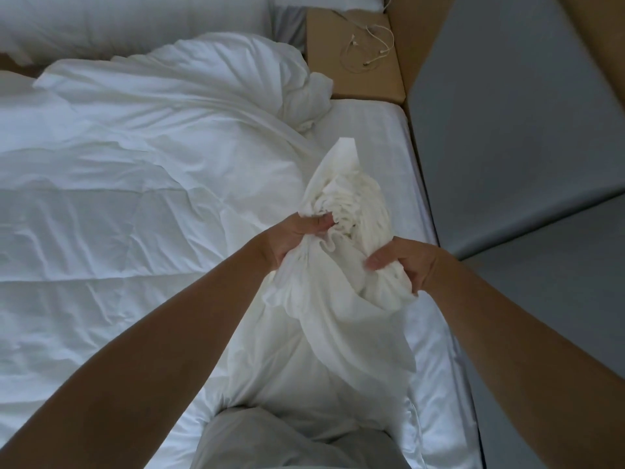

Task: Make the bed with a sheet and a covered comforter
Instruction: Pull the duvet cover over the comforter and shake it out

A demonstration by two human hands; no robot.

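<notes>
A white comforter (142, 184) lies rumpled across the bed, bunched up toward the far right corner. The striped white sheet (378, 137) covers the mattress and shows along the bed's right side. Between my hands is a gathered bundle of white cover fabric (351, 211), raised above the bed, with one corner sticking up. My left hand (297, 236) grips the bundle's left side. My right hand (402, 262) grips its right side, thumb on top. The fabric hangs down from both hands toward my lap.
A white pillow (135, 18) lies at the head of the bed. A wooden bedside ledge (358, 72) holds a tangled white cable (368, 45). Grey floor (507, 130) runs along the bed's right side. My grey trouser leg (277, 441) is at the bottom.
</notes>
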